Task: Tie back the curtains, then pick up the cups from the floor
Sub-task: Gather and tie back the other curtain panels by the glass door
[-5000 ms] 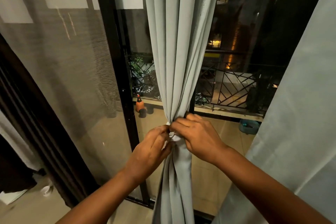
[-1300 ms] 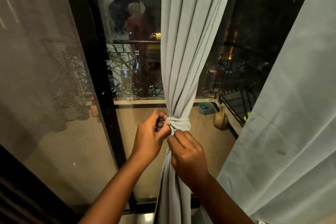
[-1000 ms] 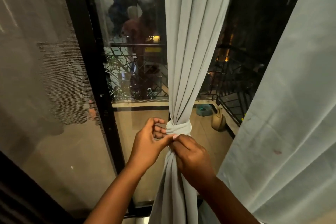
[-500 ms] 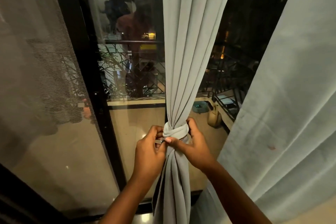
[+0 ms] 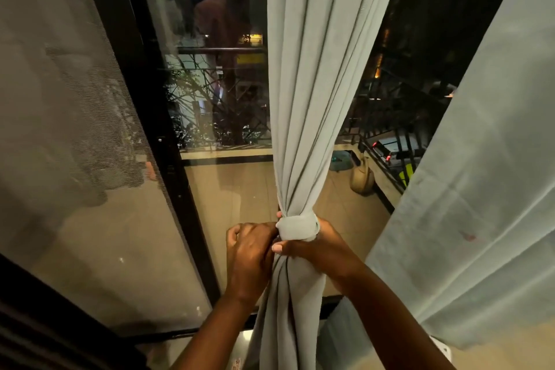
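A pale grey curtain hangs in the middle, gathered into a bunch by a matching tie band wrapped round it. My right hand grips the bunch just under the band, thumb across the front, fingers behind. My left hand is at the band's left side with fingers curled, pinching the tie end there; the end itself is hidden by the fingers. No cups are in view.
A second grey curtain hangs loose on the right. A black door frame and mesh screen stand to the left. Through the glass lie a tiled balcony, a railing, a beige watering can and a teal bowl.
The band went from loose and knot-like to a flat snug wrap. Both hands dropped slightly; my right hand moved round to grip the bunch below the band.
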